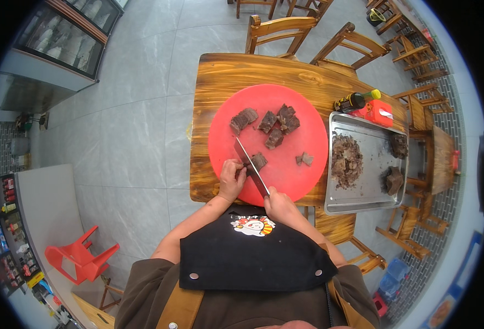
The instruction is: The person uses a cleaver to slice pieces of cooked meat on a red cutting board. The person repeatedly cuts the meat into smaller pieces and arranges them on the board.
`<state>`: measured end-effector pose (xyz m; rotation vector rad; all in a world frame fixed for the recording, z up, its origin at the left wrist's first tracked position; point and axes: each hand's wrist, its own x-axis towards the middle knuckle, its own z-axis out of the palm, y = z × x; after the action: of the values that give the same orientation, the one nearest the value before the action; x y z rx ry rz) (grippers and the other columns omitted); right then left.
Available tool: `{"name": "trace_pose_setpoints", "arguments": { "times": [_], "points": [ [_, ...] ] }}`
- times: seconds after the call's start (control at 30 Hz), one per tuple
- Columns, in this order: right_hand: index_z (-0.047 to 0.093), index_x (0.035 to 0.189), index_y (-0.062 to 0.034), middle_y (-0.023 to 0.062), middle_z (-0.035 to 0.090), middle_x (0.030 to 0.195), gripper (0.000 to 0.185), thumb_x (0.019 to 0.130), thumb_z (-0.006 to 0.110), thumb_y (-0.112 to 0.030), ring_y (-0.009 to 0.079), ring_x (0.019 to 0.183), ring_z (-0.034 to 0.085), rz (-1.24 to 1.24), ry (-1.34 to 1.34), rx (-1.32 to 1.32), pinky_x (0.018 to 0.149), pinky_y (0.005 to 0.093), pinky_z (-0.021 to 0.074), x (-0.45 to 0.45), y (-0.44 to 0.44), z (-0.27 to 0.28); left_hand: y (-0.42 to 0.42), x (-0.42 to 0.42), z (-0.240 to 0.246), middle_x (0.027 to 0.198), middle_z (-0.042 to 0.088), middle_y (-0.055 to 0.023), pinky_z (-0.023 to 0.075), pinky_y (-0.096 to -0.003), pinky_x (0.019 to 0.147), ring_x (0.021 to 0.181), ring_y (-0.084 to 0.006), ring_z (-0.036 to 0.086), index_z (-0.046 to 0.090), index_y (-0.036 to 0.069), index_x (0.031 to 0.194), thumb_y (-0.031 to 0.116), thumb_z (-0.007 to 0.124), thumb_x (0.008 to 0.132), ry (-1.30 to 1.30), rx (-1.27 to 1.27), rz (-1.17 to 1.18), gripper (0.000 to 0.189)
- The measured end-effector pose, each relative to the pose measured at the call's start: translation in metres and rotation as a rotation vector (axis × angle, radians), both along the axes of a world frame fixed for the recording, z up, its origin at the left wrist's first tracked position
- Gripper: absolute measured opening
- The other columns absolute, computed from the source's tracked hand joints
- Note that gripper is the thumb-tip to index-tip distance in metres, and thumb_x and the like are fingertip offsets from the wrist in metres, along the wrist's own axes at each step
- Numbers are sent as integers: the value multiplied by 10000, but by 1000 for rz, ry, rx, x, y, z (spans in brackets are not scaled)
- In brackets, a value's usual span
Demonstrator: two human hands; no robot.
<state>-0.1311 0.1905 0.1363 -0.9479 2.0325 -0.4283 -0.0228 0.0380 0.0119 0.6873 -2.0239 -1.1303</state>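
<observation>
My right hand (281, 205) grips the handle of a broad-bladed kitchen knife (259, 180), whose blade points away and to the left. Beside the blade, the bent fingers of my left hand (230, 179) hold a dark piece of cooked meat (247, 168), mostly hidden by fingers and knife. Cut meat (259, 161) sits just right of the blade. All this is on a round red cutting board (295, 181). Farther up the board lie a sliced meat block (243, 119) and several dark brown chunks (274, 139). Small meat scraps (305, 159) rest at the right.
A metal tray (369, 201) at the right holds chopped meat (346, 162) and larger chunks (394, 181). Behind it are a dark sauce bottle (350, 102) and a red tissue box (379, 113). Chairs (282, 31) stand around the wooden table (225, 68); a red plastic chair (77, 255) is left.
</observation>
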Motion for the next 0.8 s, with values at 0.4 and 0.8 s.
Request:
{"name": "trace_pose_setpoints", "arguments": {
  "times": [0.4,0.8],
  "points": [
    [454,961,24,315,628,729,180,964,503,-149,520,722,622,-60,106,-198,674,615,471,4,-28,-50,6,4,-5,966,572,-158,482,-399,692,836,-330,569,547,18,939,-12,704,837,-69,166,19,189],
    [443,969,21,331,622,740,172,978,500,-140,538,756,612,-102,35,-181,680,617,462,7,-12,-21,3,3,-11,953,565,-164,476,-403,700,830,-336,563,547,21,927,-17,702,833,-24,64,10,186]
  ]
}}
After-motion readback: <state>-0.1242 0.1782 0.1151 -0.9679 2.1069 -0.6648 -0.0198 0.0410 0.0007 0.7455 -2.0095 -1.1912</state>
